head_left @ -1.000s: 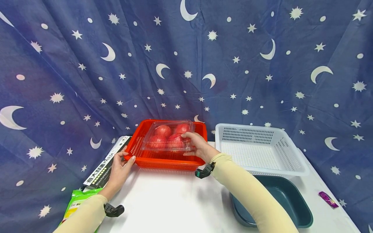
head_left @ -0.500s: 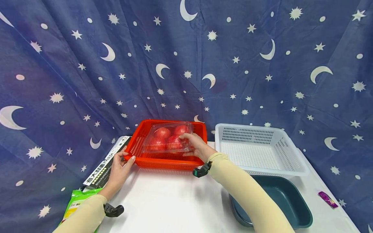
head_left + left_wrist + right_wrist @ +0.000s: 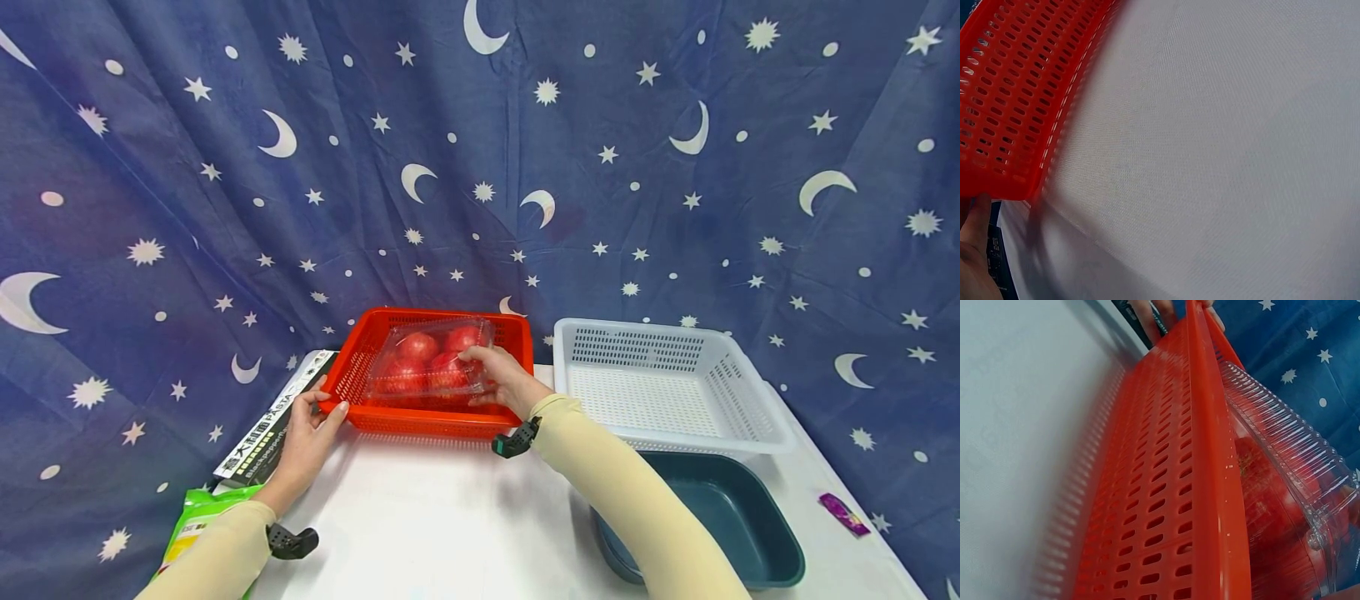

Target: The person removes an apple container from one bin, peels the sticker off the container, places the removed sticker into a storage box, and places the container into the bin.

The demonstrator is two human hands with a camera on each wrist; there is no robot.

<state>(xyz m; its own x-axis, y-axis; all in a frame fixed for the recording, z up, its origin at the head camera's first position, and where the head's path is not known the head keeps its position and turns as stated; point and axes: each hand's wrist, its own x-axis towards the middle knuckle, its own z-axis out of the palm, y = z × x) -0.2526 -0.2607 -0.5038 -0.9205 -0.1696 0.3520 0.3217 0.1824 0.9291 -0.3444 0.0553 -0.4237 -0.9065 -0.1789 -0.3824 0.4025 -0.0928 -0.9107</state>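
Note:
My left hand (image 3: pixel 306 437) grips the near left corner of a red perforated plastic basket (image 3: pixel 427 425), thumb at the front and fingers over the rim. In the left wrist view that hand (image 3: pixel 975 256) shows under the basket's corner (image 3: pixel 1016 100). My right hand (image 3: pixel 512 382) holds the right end of a clear plastic clamshell box (image 3: pixel 405 367), thumb on top and fingers lower down. Several red apples fill the box, which lies tilted within the basket. From the right wrist, the ribbed box (image 3: pixel 1297 444) shows just behind the basket's front rim (image 3: pixel 1216 487).
On the right stands a white perforated basket (image 3: pixel 645 400), with a dark teal basin (image 3: pixel 727 508) in front. A small purple packet (image 3: pixel 844 514) lies at the right edge. A black pasta box (image 3: pixel 273 425) and a green bag (image 3: pixel 202 517) lie at left. A starry curtain hangs behind.
The right hand has brought the clamshell box slightly lower and to the left in the red basket. The left hand stays at the basket's corner.

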